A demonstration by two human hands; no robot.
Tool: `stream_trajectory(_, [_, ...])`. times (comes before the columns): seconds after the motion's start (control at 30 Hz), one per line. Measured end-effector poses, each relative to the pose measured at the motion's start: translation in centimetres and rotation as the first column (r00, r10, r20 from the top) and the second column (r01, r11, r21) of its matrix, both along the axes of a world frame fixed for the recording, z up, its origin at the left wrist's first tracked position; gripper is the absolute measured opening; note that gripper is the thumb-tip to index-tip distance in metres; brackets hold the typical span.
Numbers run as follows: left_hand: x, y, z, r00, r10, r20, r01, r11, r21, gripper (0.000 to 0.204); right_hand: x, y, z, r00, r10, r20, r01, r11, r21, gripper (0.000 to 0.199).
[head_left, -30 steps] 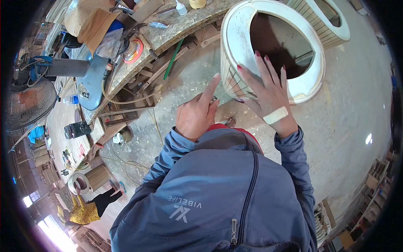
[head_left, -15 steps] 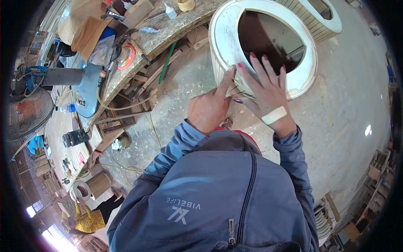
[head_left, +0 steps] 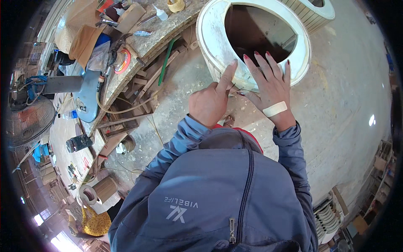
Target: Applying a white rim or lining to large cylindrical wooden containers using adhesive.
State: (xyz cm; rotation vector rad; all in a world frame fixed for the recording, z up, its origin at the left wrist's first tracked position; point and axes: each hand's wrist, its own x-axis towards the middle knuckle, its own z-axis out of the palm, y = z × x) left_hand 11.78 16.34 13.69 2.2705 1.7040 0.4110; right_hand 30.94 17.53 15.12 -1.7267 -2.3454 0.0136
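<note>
A white oval ring-shaped rim (head_left: pixel 214 31) tops a slatted drum-like piece with a dark opening, in front of me. My left hand (head_left: pixel 208 103) is at its near edge, index finger stretched onto the rim and the other fingers curled in. A few thin dark slivers (head_left: pixel 236 90) show between my hands; whether the curled fingers grip them is hard to see. My right hand (head_left: pixel 270 90), with a pale patch on its back, lies with fingers spread over the near right of the rim, fingertips reaching the opening's edge.
A second slatted piece (head_left: pixel 312 19) stands behind at the right. Along the left runs a worn workbench (head_left: pixel 161 31) with a round sander (head_left: pixel 122 61), a white squeeze bottle (head_left: pixel 160 13) and a hose. A fan (head_left: pixel 31 122) is further left. Another person in yellow (head_left: pixel 96 222) is at lower left.
In my view, the rim and bench have shifted up and left. My right hand has slid slightly nearer along the rim; my left index finger stays on it.
</note>
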Motion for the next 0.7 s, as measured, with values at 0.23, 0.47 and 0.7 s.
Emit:
stream_trajectory(0.23, [1.2,-1.4,0.2,0.999,-0.017,0.027,0.018,1.000,-0.025,0.078,0.1,0.0,-0.4,0.997,0.014,-0.077,-0.011,0.999,0.041,0.088])
stream_trajectory(0.47, [-0.3,-0.3,0.7,0.998,0.050,0.029,-0.047,0.994,-0.096,0.086,0.3,0.1,-0.8,0.996,0.033,-0.084,-0.024,0.994,0.109,0.088])
stream_trajectory(0.7, [1.5,-2.0,0.2,0.993,-0.056,0.104,0.057,0.998,-0.011,0.088,0.6,0.2,-1.2,0.997,0.027,-0.072,-0.018,0.992,0.124,0.091])
